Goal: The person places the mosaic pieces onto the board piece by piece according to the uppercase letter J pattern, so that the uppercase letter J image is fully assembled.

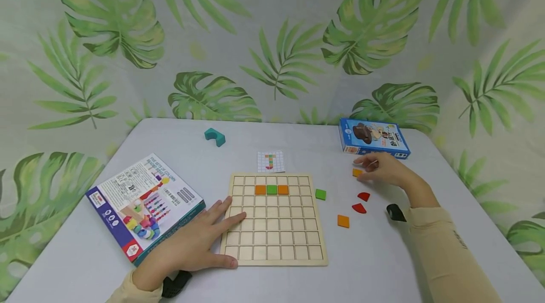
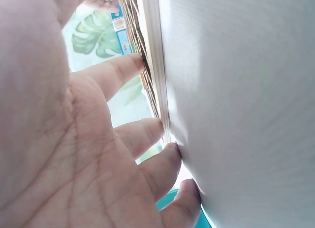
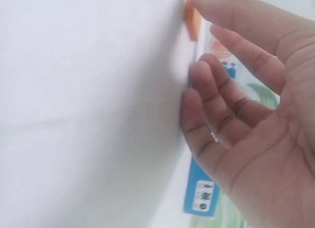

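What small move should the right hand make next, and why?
Probably pinch the orange tile near the blue box: the right hand has its thumb at that tile, yet no firm pinch shows. The left hand rests on the board, which may help steady it.

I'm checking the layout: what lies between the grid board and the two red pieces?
The head view shows a green tile close beside the grid board and, farther out, an orange tile.
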`<control>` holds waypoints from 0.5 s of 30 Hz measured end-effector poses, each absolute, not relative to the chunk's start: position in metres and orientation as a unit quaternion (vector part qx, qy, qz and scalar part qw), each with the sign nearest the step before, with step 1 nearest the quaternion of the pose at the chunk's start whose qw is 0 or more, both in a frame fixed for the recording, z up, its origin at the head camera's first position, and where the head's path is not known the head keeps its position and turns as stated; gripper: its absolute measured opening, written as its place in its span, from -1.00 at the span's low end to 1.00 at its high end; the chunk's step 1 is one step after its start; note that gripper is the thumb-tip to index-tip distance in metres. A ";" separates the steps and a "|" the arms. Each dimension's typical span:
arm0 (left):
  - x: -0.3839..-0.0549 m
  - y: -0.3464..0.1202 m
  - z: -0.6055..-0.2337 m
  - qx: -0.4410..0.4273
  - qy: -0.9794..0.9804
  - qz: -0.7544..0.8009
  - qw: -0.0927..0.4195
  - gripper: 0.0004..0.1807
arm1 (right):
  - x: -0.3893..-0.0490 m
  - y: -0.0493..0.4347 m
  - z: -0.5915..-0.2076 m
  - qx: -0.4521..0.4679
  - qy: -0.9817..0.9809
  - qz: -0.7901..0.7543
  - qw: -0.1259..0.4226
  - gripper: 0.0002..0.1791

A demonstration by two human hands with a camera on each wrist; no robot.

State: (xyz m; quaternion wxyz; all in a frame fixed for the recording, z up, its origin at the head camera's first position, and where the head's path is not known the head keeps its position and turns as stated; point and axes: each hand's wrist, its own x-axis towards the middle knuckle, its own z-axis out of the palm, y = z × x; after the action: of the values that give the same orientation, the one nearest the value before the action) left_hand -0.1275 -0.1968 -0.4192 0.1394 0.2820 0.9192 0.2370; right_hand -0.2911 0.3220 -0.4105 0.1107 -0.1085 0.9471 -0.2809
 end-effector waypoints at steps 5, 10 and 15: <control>-0.128 -0.197 -0.419 0.282 0.919 0.237 0.138 0.11 | -0.291 0.327 -0.414 -0.094 0.942 -0.300 0.117 -0.42; -0.128 -0.197 -0.419 0.281 0.919 0.238 0.139 0.11 | -0.293 0.330 -0.417 -0.081 0.933 -0.324 0.134 -0.41; -0.128 -0.197 -0.419 0.279 0.919 0.241 0.142 0.11 | -0.294 0.332 -0.418 -0.079 0.928 -0.336 0.144 -0.44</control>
State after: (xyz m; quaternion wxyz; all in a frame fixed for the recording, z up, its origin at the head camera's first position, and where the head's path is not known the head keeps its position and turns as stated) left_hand -0.1278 -0.1965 -0.4189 0.1423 0.2795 0.9185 0.2407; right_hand -0.2941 0.3324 -0.4185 0.1439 -0.0788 0.9276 -0.3355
